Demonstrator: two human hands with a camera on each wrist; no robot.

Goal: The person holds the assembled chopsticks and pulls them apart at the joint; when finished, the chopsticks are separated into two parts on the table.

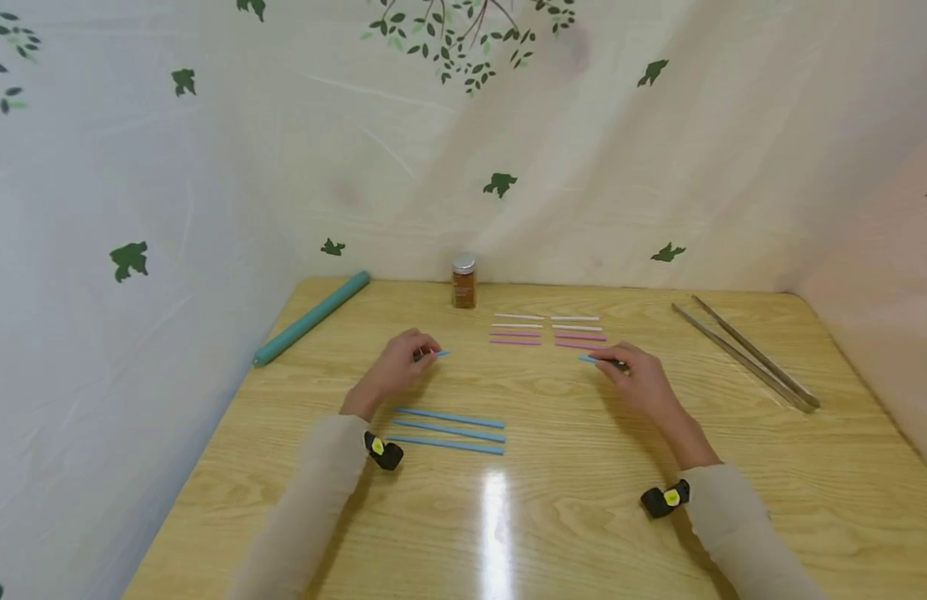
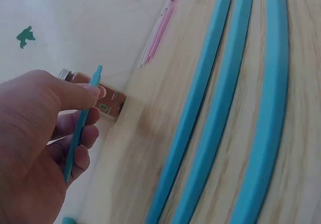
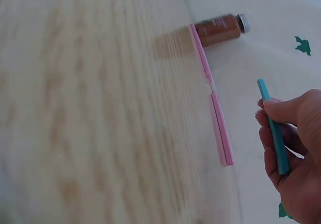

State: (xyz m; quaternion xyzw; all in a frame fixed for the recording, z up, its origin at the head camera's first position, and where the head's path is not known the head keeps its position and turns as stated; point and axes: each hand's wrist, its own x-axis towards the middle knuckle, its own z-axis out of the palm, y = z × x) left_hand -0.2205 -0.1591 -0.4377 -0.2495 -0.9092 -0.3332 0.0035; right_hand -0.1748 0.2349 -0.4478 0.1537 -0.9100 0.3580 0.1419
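Note:
My left hand (image 1: 402,364) pinches a short blue stick (image 2: 83,117) between thumb and fingers, its narrowed tip poking past the thumb. A similar short blue stick (image 3: 273,127) lies across the fingers of my right hand (image 1: 638,377), pinched under the thumb. Three long blue sticks (image 1: 448,429) lie side by side on the table beside the left forearm. Beyond the hands, short pink sticks (image 1: 515,342) and white sticks (image 1: 518,326) are laid in two columns, and the right hand is close to the near end of the right column.
A spice jar (image 1: 464,283) with a silver lid stands at the back of the wooden table (image 1: 568,517). At the back left lies a green rolling-pin-like rod (image 1: 311,319). Metal tongs (image 1: 749,354) rest at the right. A leaf-patterned cloth (image 1: 403,192) hangs behind.

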